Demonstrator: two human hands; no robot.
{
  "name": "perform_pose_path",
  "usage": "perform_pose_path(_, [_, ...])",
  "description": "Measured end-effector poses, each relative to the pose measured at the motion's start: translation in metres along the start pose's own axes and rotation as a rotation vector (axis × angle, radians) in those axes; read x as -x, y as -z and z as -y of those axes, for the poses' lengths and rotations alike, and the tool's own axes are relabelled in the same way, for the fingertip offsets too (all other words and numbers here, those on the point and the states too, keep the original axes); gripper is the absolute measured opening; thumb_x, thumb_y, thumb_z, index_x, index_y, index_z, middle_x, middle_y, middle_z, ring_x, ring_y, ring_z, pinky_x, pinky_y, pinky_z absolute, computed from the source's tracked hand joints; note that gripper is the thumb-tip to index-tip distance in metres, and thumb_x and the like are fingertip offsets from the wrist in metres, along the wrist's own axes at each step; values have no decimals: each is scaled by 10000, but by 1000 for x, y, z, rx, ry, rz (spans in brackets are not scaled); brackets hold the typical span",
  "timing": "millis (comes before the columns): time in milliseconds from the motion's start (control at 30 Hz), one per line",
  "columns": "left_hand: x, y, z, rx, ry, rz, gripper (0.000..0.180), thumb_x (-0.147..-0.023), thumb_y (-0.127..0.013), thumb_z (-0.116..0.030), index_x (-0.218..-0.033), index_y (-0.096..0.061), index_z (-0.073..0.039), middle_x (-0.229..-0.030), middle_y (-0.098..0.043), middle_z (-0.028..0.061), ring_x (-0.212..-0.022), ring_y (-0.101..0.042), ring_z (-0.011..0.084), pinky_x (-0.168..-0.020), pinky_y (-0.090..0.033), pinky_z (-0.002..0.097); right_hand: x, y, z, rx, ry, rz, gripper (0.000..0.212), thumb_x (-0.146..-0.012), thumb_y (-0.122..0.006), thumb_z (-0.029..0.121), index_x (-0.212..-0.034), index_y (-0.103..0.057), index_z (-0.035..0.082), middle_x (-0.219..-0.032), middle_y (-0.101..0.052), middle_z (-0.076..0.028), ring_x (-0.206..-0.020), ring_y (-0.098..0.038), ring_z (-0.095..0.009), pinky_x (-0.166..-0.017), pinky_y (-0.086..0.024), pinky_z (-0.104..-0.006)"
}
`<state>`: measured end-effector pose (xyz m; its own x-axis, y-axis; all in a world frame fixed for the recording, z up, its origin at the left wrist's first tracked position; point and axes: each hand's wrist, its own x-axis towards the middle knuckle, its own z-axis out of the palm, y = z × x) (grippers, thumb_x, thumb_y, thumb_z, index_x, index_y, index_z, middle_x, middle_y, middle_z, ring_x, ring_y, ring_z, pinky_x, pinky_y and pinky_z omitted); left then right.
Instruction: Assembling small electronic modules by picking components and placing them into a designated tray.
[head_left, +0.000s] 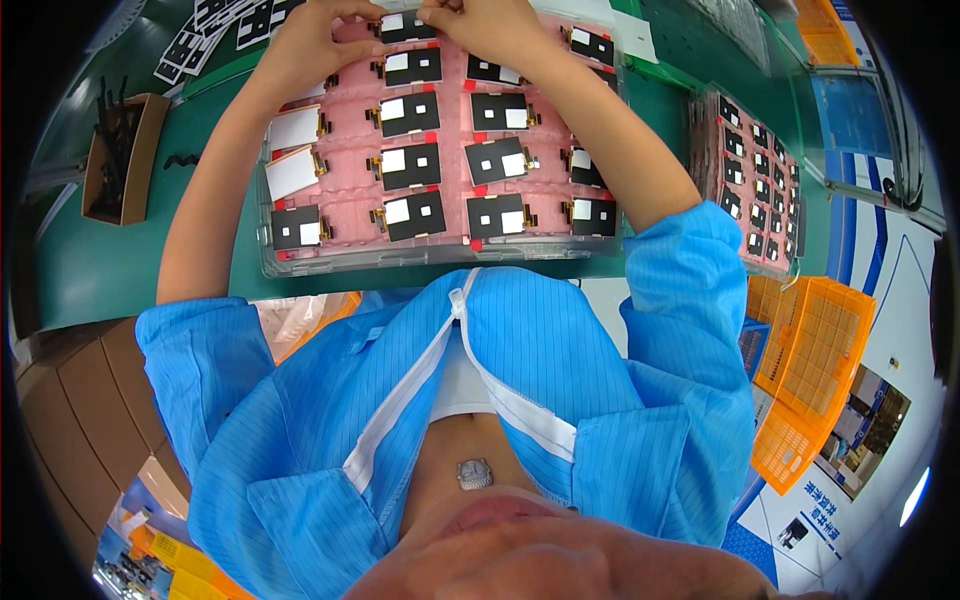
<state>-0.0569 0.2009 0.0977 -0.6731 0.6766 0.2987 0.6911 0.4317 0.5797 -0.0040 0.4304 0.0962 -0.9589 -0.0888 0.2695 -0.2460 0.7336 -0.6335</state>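
I see my left hand [310,45] and right hand [478,25] both pinching a small black panel [405,27] at the far edge of the pink tray [350,215] on the green table [120,270].

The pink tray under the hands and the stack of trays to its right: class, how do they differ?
The pink tray lies flat before the person, with both hands at its far edge; the stack of trays sits untouched. The pink tray's parts look larger; the stack's look smaller and more numerous. Both hold dark rectangular panels in rows.
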Motion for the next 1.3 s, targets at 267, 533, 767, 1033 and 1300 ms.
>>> perform_pose_path(267, [-2, 3, 3, -21, -18, 11, 378, -687, -904, -151, -1000, -748, -8, -931, -680, 113, -880, -670, 266, -790, -534, 355, 5, 4, 20, 135, -50, -38, 168, -828, -773, 206, -877, -738, 49, -845, -740, -184, -839, -714, -394, -790, -552, -456])
perform_pose_path(533, [2, 0, 9, 38, -31, 57, 366, -843, -806, -85, -1194, -713, -43, -1132, -647, 37, -1021, -622, 183, -938, -482, 321, 3, 8, 14, 244, 106, -48, 134, -842, -751, 201, -832, -736, 68, -835, -731, -173, -919, -670, -373, -827, -505, -502])
perform_pose_path(767, [-5, -3, 6, 12, -114, 5, 382, -746, -867, -137, -1102, -744, -73, -1011, -689, 83, -926, -660, 261, -848, -542, 360, -14, 27, 2, 257, 58, 120, 219, -894, -715, 328, -875, -761, 115, -769, -714, -99, -708, -679, -308, -664, -528, -420])
perform_pose_path(1033, [-1, 18, -2, 75, -86, -61, 337, -824, -767, -38, -1159, -733, -37, -1105, -668, 85, -1037, -607, 252, -907, -505, 350, -54, 20, -6, 133, 141, 71, 262, -963, -635, 322, -1053, -798, 137, -836, -749, -80, -726, -685, -252, -676, -518, -359])
perform_pose_path(1300, [4, 60, 141, -130, 151, -168, 182, -871, -777, -112, -1051, -796, -87, -928, -732, 90, -795, -672, 190, -725, -539, 327, -149, -85, -8, 312, 118, 324, 313, -934, -602, 262, -1194, -770, 306, -1196, -744, -37, -1110, -697, -293, -924, -566, -434])
